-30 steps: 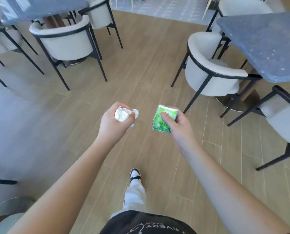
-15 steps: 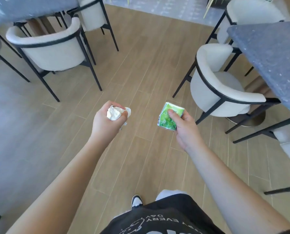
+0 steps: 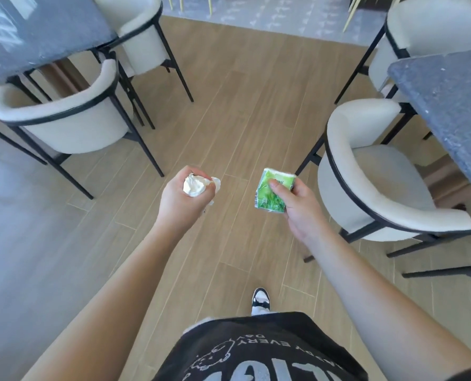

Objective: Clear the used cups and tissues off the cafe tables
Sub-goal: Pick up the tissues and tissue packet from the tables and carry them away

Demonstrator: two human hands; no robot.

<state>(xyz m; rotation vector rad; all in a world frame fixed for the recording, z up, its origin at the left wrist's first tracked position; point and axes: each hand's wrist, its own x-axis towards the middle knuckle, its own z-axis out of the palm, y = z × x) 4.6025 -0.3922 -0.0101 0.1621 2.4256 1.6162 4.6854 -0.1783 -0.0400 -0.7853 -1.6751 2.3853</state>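
My left hand (image 3: 180,202) is closed around a crumpled white tissue (image 3: 195,184), which pokes out above the thumb. My right hand (image 3: 297,209) pinches a small green tissue packet (image 3: 270,198) between thumb and fingers. Both hands are held out in front of me, side by side, above the wooden floor of an aisle. No cups are in view.
A dark stone table (image 3: 36,31) with two cream armchairs (image 3: 64,122) stands at the left. Another dark table (image 3: 454,105) with cream armchairs (image 3: 374,171) stands at the right. Wooden floor (image 3: 242,105) runs ahead between them to a grey patterned area. My shoe (image 3: 260,299) shows below.
I have walked forward along the aisle; the chairs and tables have shifted in the view and a different foot leads. Both hands keep their hold on the tissue and the packet.
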